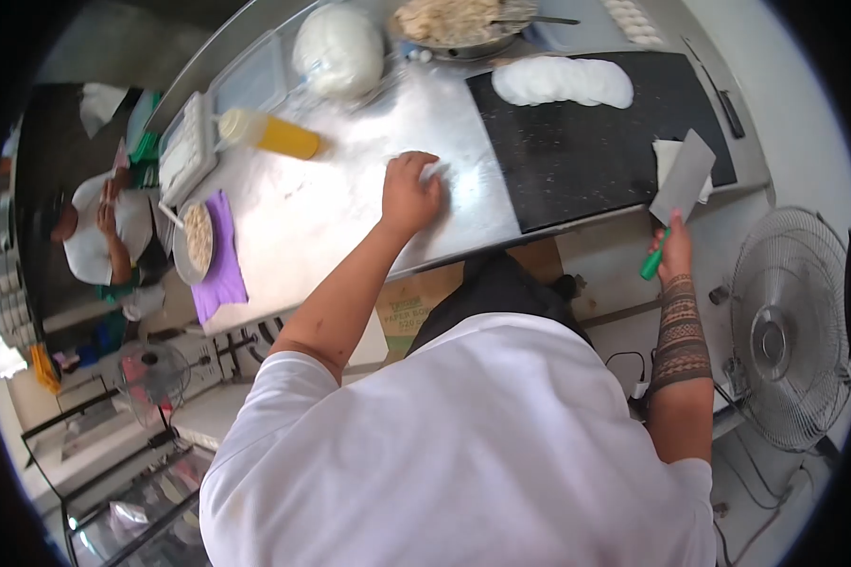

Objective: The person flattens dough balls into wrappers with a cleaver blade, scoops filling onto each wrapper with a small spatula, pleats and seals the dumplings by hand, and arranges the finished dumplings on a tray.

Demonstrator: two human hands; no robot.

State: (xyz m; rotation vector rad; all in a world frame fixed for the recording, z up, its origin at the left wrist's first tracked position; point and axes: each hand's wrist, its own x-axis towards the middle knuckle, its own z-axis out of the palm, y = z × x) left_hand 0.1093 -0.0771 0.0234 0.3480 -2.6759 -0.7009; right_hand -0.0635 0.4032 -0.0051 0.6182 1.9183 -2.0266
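The right hand (673,248) held one green-handled blade (683,181) at the board's (577,156) right edge, by one cloth (666,157). The left hand (410,196), fingers curled, was left of the board; its grip could not be told. On the board lay one row of rounds (563,82), too overlapped to count.

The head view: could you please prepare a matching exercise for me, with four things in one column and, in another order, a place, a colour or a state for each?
Things:
1. Squeeze bottle
2. Flat-bladed tool
3. Overlapping round sheets
4. Cloth at the left end of the metal table

Places, colours, states:
A. lying on the black board
B. purple
C. held in the right hand
D. showing yellow contents

Right pairs: 1-D, 2-C, 3-A, 4-B.
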